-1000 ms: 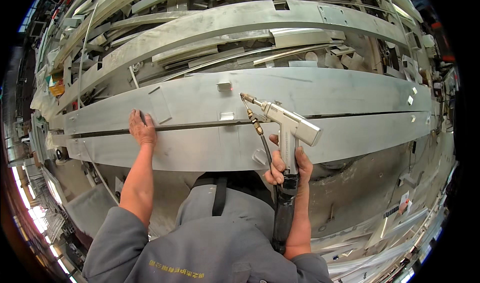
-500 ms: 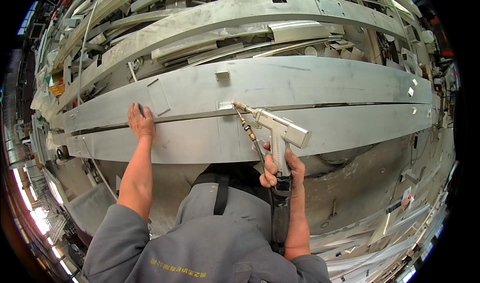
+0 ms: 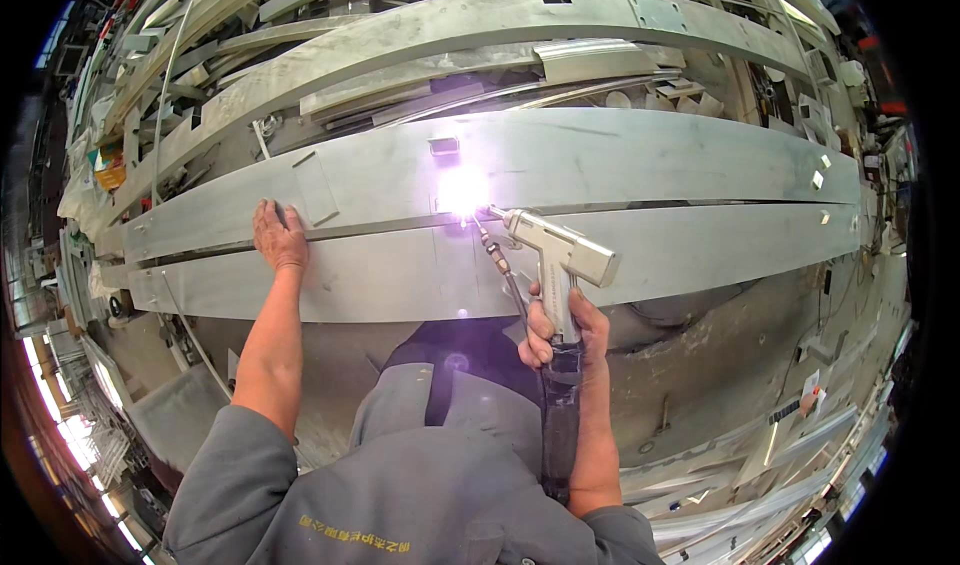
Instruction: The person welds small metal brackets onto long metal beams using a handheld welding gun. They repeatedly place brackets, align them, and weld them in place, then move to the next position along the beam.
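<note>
My right hand point(image 3: 588, 327) is wrapped round the grip of a silver handheld welding gun point(image 3: 562, 247) with a black-sleeved cable below it. A thin feed tube with brass fittings point(image 3: 497, 257) runs up beside the nozzle. At the tip, a white-violet glare point(image 3: 463, 189) hides the weld spot and the small piece there. This spot is on the far long grey metal beam point(image 3: 650, 155), close to the seam with the near beam point(image 3: 690, 255). My left hand point(image 3: 280, 237) lies flat on the far beam, fingers stretched out, left of the glare.
Above the glare, a small angle bracket point(image 3: 443, 146) stands on the far beam. Small pale pieces point(image 3: 818, 179) sit at its right end. Another long notched beam point(image 3: 420, 53) lies beyond, among metal offcuts. Concrete floor point(image 3: 690, 385) and metal profiles show at lower right.
A bright arc has lit at the gun's tip, washing out the small piece there and casting a violet haze. Both hands stay nearly where they were.
</note>
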Action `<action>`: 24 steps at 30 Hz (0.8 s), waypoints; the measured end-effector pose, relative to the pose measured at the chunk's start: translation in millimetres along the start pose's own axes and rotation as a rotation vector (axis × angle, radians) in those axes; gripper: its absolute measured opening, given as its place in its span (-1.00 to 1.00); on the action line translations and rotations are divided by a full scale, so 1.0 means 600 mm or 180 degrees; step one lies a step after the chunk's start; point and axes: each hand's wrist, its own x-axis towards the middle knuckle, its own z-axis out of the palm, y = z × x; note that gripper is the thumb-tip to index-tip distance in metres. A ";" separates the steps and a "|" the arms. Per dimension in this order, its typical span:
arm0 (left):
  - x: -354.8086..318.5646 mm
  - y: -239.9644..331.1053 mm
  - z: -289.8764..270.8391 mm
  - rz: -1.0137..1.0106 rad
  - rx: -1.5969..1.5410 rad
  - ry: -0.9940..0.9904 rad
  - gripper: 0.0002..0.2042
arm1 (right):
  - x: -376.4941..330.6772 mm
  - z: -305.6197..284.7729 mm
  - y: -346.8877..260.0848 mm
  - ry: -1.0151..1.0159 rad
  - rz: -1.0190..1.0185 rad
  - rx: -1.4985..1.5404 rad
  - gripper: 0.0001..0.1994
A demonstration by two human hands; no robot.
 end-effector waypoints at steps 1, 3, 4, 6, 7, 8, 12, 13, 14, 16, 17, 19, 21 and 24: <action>0.002 -0.004 0.004 0.0010 0.0025 0.0023 -0.51 | 0.000 0.000 0.000 -0.0004 0.0004 0.0021 -0.46; 0.001 -0.010 0.007 -0.0009 0.0011 -0.0012 -0.50 | 0.000 -0.002 0.002 -0.0035 0.0013 0.0042 -0.48; 0.000 -0.011 0.008 -0.0010 0.0004 -0.0021 -0.50 | -0.001 -0.001 0.003 -0.0070 -0.0003 0.0087 -0.50; 0.001 -0.010 0.007 -0.0022 0.0009 -0.0052 -0.50 | -0.002 0.001 0.004 -0.0095 -0.0022 0.0140 -0.51; 0.002 -0.009 0.006 -0.0033 0.0022 -0.0072 -0.50 | -0.003 0.002 0.005 -0.0084 -0.0027 0.0149 -0.51; 0.004 -0.007 0.005 -0.0044 0.0035 -0.0092 -0.50 | -0.003 0.002 0.005 -0.0073 -0.0030 0.0158 -0.51; 0.005 -0.003 0.001 -0.0053 0.0016 -0.0106 -0.50 | -0.005 -0.002 0.006 -0.0106 -0.0016 0.0145 -0.50; 0.005 -0.003 -0.001 -0.0053 0.0018 -0.0119 -0.49 | -0.005 -0.004 0.007 -0.0116 -0.0008 0.0151 -0.50; 0.005 -0.002 -0.002 -0.0053 0.0018 -0.0132 -0.49 | -0.006 -0.005 0.008 -0.0125 -0.0001 0.0157 -0.50; 0.006 -0.004 0.000 -0.0051 0.0033 -0.0101 -0.50 | -0.007 -0.007 0.010 -0.0131 0.0010 0.0204 -0.50; 0.006 -0.005 0.001 -0.0050 0.0040 -0.0085 -0.50 | -0.008 -0.007 0.011 -0.0133 0.0014 0.0226 -0.50; 0.006 -0.004 0.001 -0.0054 0.0046 -0.0111 -0.50 | -0.008 -0.010 0.011 -0.0128 0.0021 0.0243 -0.50; 0.006 -0.004 0.002 -0.0053 0.0043 -0.0115 -0.50 | -0.008 -0.010 0.011 -0.0140 0.0014 0.0242 -0.50; 0.008 -0.006 0.004 -0.0050 0.0031 -0.0098 -0.49 | -0.009 -0.009 0.012 -0.0179 0.0000 0.0224 -0.49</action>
